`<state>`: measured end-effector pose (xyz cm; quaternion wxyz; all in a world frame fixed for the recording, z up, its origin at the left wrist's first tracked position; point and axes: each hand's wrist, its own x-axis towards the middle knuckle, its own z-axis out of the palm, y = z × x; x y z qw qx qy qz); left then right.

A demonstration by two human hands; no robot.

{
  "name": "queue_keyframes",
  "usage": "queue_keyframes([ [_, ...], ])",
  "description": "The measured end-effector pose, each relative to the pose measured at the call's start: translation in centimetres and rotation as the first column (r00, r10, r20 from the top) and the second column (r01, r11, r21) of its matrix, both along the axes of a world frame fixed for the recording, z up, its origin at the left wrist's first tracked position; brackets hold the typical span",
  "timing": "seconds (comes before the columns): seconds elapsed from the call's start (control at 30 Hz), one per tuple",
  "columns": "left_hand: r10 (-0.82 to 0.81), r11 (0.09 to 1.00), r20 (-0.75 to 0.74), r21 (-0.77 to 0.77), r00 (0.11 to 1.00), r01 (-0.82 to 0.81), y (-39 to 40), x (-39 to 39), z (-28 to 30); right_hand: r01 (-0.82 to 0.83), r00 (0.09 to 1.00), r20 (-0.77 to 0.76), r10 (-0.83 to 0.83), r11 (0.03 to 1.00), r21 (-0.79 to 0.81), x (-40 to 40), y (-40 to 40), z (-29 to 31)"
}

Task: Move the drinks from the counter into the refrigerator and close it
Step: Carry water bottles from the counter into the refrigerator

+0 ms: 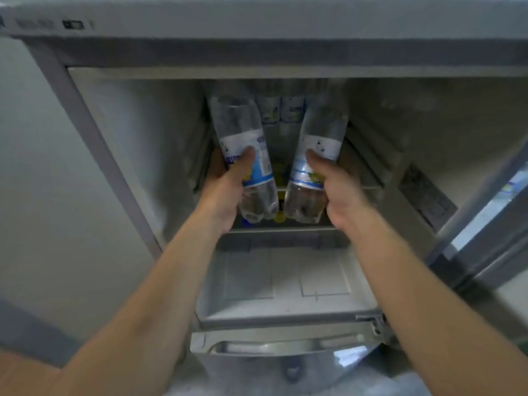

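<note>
The refrigerator [120, 155] stands open in front of me. My left hand [225, 190] grips a clear plastic bottle with a white and blue label [237, 124], held lengthwise and pointing into the fridge. My right hand [340, 198] grips a second clear bottle of the same kind [317, 132], tilted beside the first. Both bottles hang over the shelf [280, 228], their bases toward me. Further back on the shelf stand several more labelled bottles [281, 110].
Under the shelf lies a pale crisper drawer cover [285, 278]. The open fridge door [485, 212] hangs at the right, with something in its rack. A grey wall runs along the left.
</note>
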<state>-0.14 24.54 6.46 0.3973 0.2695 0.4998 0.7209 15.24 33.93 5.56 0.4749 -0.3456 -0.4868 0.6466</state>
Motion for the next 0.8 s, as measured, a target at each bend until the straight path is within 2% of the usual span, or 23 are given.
queue_keyframes([
  [0.2,0.132,0.991,-0.354,0.065,0.926,-0.117,6.7,-2.0,-0.3,0.041,0.990,0.126,-0.067,0.979,0.199,-1.4,5.3,0.7],
  [0.47,0.229,0.972,-0.471,0.065,0.852,-0.226,14.8,-4.4,-1.2,0.074,0.982,0.150,-0.115,0.963,0.258,-3.6,11.5,-0.3],
  [0.57,0.302,0.948,-0.531,0.081,0.792,-0.308,16.6,-4.9,-1.2,0.146,0.956,0.191,-0.221,0.929,0.341,-5.0,13.7,-1.3],
  [0.63,0.294,0.946,-0.588,0.070,0.753,-0.315,17.6,-5.5,-1.1,0.161,0.941,0.222,-0.257,0.913,0.375,-5.9,15.1,-1.5],
  [0.73,0.267,0.927,-0.711,0.005,0.651,-0.376,18.4,-6.5,-0.9,0.139,0.950,0.215,-0.224,0.925,0.353,-7.3,16.9,-1.7],
  [0.8,0.245,0.927,-0.733,-0.014,0.634,-0.375,18.6,-7.0,-0.8,0.126,0.947,0.235,-0.219,0.926,0.355,-8.4,17.9,-1.9],
])
